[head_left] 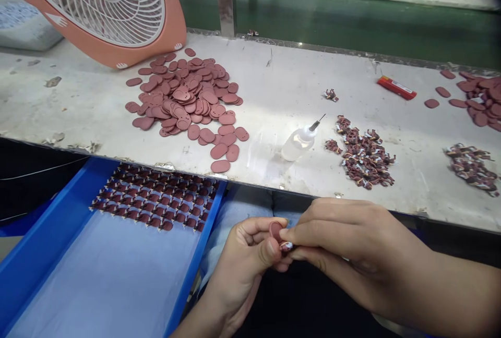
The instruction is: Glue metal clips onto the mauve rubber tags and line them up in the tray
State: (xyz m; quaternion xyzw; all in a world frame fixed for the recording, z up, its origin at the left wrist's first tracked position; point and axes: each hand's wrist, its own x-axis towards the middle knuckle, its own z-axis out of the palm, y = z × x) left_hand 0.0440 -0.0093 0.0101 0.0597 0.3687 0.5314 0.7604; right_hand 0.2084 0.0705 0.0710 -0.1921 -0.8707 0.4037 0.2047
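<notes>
The oval disc [275, 230] sits between my two hands, just off the near edge of the surface [266, 171] and to the right of the blue tray [195, 260]. I judge it light, thin and fairly stiff, best taken by its rim. The small figure [286, 246] at its lower edge looks more fragile, with fine limbs that a hard squeeze could bend. My left hand [238, 267] reaches up from below, its grip closed on the disc between thumb and curled fingers. My right hand [352, 244] comes in from the side, forearm low, knuckles up, forefinger against the disc; its grip is nearly closed, but I cannot tell whether it pinches the figure.
</notes>
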